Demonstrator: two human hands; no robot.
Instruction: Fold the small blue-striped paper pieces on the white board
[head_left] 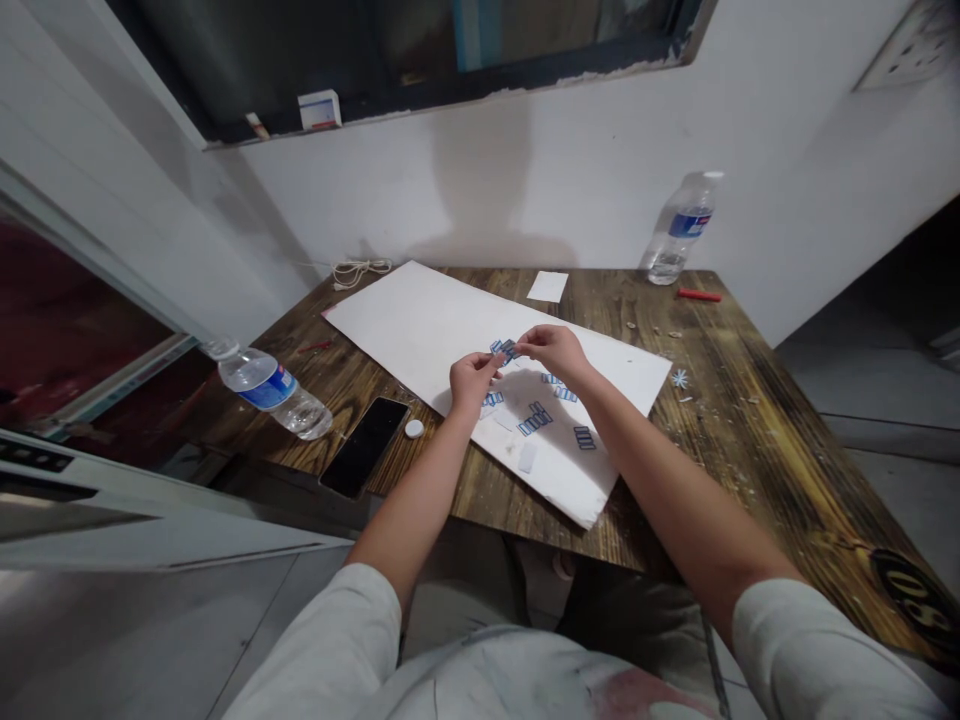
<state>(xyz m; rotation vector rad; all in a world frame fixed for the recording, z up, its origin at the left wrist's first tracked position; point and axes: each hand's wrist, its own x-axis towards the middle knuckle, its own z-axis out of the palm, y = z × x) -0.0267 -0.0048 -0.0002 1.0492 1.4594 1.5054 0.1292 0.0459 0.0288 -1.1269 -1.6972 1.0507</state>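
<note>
My left hand (472, 382) is curled and the fingers of my right hand (551, 350) are drawn together, both meeting over a small blue-printed paper strip (505, 349) held above the white foam board (420, 310). From here I cannot tell whether either hand truly grips it. A piece this small seems best worked with the fingertips alone, lightly, so it doesn't crease. My left forearm (412, 490) and right forearm (660, 470) reach forward and angle inward. More blue-printed paper strips (534, 418) lie scattered on the board just below my hands, and the board rests on a dark wooden table (720, 400).
</note>
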